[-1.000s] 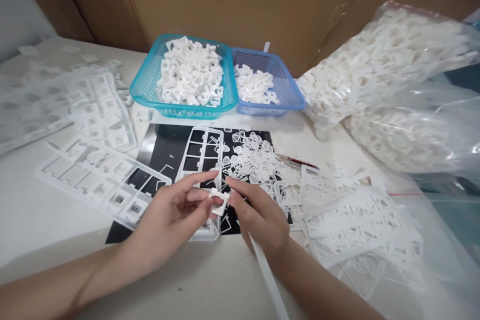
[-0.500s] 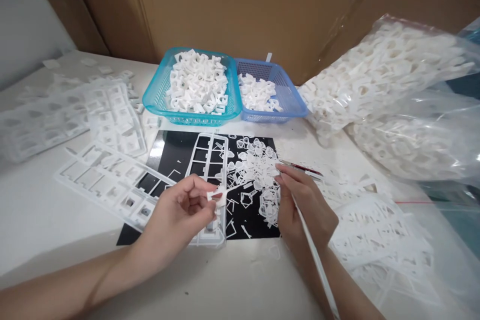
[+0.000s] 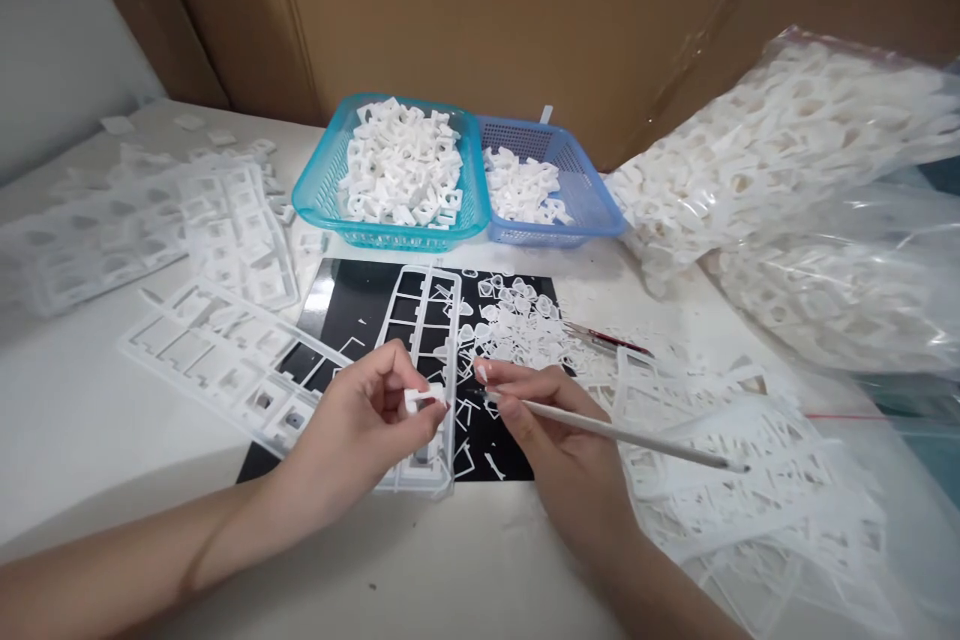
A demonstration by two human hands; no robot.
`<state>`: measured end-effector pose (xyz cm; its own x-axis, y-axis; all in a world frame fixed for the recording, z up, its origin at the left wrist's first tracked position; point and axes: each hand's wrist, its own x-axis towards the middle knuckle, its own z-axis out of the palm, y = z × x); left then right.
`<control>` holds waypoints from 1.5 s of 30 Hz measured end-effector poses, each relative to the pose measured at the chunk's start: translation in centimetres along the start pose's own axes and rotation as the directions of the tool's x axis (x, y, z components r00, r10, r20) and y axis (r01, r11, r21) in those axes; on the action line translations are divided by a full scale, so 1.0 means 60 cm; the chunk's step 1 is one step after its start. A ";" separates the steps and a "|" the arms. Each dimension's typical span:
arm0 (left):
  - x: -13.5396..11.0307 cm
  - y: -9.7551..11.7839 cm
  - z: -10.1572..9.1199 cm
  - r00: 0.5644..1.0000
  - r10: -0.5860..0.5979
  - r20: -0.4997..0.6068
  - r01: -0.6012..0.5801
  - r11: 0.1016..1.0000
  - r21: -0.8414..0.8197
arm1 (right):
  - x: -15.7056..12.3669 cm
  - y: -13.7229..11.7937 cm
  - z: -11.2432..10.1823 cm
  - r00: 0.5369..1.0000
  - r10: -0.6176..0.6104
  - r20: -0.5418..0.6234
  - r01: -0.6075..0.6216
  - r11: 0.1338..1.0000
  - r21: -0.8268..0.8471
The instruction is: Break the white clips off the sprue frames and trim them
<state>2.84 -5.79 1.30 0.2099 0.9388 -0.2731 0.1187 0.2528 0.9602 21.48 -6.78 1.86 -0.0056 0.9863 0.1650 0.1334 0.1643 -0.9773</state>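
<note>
My left hand (image 3: 367,420) pinches a small white plastic piece (image 3: 421,397) between thumb and fingers, just above a white plastic frame (image 3: 420,350) lying on a black mat (image 3: 352,305). My right hand (image 3: 551,430) is closed on a thin white stick-like tool (image 3: 637,435), whose tip points left toward the small piece and whose long end sticks out to the right. Loose white trimmings (image 3: 517,320) litter the mat between and beyond the hands.
A teal basket (image 3: 319,190) heaped with white pieces and a blue basket (image 3: 592,200) with fewer stand behind the mat. More white frames (image 3: 217,360) lie left, a pile of frames (image 3: 750,460) right, clear bags of parts (image 3: 787,180) far right, red-handled tweezers (image 3: 611,340), cardboard wall behind.
My right hand came back from the right side of the mat toward the small piece, and the tool swung from pointing down toward me to lying sideways. The left hand barely moved.
</note>
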 end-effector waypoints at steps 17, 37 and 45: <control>0.003 0.007 -0.001 0.999 -0.024 0.047 0.023 0.999 0.022 | -0.012 0.001 0.016 0.944 -0.296 0.145 0.325 0.912 -0.250; -0.001 0.003 0.001 0.997 0.005 0.073 -0.009 0.998 0.062 | -0.013 -0.001 0.011 0.995 -0.087 0.047 0.092 0.988 -0.124; -0.003 0.007 0.002 0.994 0.053 0.091 -0.058 0.997 0.050 | -0.026 0.000 0.029 0.965 -0.246 0.090 0.260 0.937 -0.231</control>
<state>2.97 -5.86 1.71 0.3037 0.9256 -0.2261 0.1544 0.1864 0.9703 19.74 -8.29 1.38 -0.1272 0.9130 0.3875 0.3527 0.4068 -0.8427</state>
